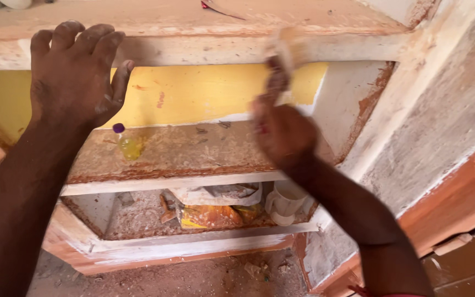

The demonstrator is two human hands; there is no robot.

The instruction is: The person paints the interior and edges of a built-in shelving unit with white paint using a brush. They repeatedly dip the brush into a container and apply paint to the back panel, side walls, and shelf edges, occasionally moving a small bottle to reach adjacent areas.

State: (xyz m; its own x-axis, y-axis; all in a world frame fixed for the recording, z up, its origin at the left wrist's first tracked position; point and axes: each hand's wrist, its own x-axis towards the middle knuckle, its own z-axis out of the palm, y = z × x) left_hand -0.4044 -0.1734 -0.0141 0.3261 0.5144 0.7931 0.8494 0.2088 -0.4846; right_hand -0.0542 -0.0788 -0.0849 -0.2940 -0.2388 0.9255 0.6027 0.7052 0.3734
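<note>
Two bare arms reach up and away from the camera, 1 on each side. Between them, low down, the dusty floor (193,278) is covered with bits of wood and sawdust.

A little further off sits the bottom shelf (193,242) of a rough wooden shelf unit. On it lie a white cup (286,202), an orange bag (210,215) and a crumpled white cloth (221,193), all close together in the sawdust.

Above that is the middle shelf (177,159). A small yellow bottle (127,144) with a purple cap stands there alone, well apart from both hands. A yellow back wall (193,93) shows behind it.

The right hand (282,132) is closed around a small pale block (288,50), maybe sanding paper or a sponge, but it is blurred and hard to tell. The block is pressed against the front edge of the top shelf (204,52). The blur looks like quick rubbing.

The left hand (75,74) holds nothing. Its fingers (83,38) are spread and hooked over the same top shelf edge, as if to steady the person.

It looks like the rubbing step is under way, with the edge partly pale and smooth. The next stroke would need firm, even pressure along the edge, with the left hand keeping its brace.

Furthest away, a small red thing (204,4) peeks out on top.
</note>
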